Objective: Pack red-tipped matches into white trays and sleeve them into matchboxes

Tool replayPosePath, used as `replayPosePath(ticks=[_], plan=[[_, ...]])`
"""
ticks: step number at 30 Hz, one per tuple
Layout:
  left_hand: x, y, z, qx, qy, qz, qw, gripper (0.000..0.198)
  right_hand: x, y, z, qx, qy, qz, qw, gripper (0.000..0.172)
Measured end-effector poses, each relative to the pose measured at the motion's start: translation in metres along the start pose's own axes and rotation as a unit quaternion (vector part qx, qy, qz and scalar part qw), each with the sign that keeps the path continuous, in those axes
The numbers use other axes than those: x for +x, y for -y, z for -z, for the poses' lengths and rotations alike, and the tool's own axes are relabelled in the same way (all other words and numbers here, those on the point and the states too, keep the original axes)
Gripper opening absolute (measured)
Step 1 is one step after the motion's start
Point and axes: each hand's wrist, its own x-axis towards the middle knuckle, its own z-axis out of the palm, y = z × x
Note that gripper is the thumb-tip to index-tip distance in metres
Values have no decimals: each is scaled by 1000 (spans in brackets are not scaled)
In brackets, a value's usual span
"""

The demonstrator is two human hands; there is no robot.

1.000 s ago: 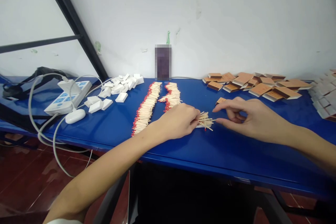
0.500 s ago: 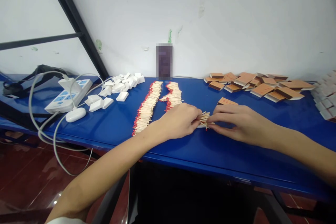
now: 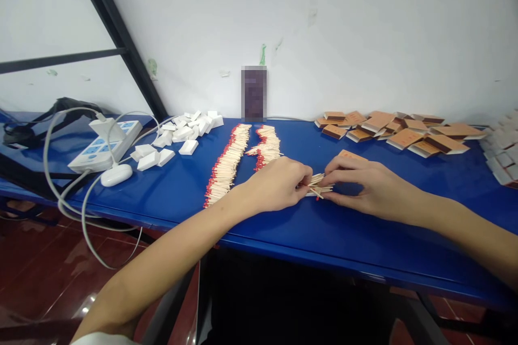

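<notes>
A small bundle of matches (image 3: 317, 183) lies between my two hands, partly hidden by the fingers, with a white edge, perhaps a tray, showing under it. My left hand (image 3: 283, 183) pinches the bundle's left end. At its right end, the curved fingers and thumb of my right hand (image 3: 360, 183) close on the match ends. One match sticks out crosswise with its red head toward me. Just behind my right hand lies an orange matchbox sleeve (image 3: 351, 154). Two long rows of red-tipped matches, a left row (image 3: 227, 164) and a right row (image 3: 267, 145), lie left of the bundle.
White matchbox trays (image 3: 182, 135) are heaped at the back left, beside a power strip (image 3: 107, 145) with looping cables. Orange matchbox sleeves (image 3: 400, 128) pile up at the back right. Stacked boxes (image 3: 504, 148) stand at the far right. A pixelated dark object (image 3: 254, 93) leans on the wall.
My right hand has shifted slightly and its fingers have arched higher around the match ends. The crosswise match has turned a little. My left hand stays nearly in place.
</notes>
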Motion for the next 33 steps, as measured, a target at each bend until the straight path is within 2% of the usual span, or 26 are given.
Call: replayPosePath(ticks=[6, 13, 21, 27, 33], plan=[[0, -1, -1, -10, -3, 4, 1000, 9, 1, -1, -3, -19, -35, -6, 999, 20], [1, 0, -3, 13, -11, 7, 1000, 12, 2, 4, -6, -5, -42, -35, 999, 19], [2, -2, -2, 23, -6, -4, 1000, 12, 5, 7, -3, 36, 4, -71, 997, 23], [1, -1, -4, 2, -15, -2, 1000, 11, 4, 9, -3, 49, -20, -84, 995, 21], [0, -2, -3, -6, -14, 1, 1000, 10, 1, 12, -1, 49, -16, -71, 996, 21]])
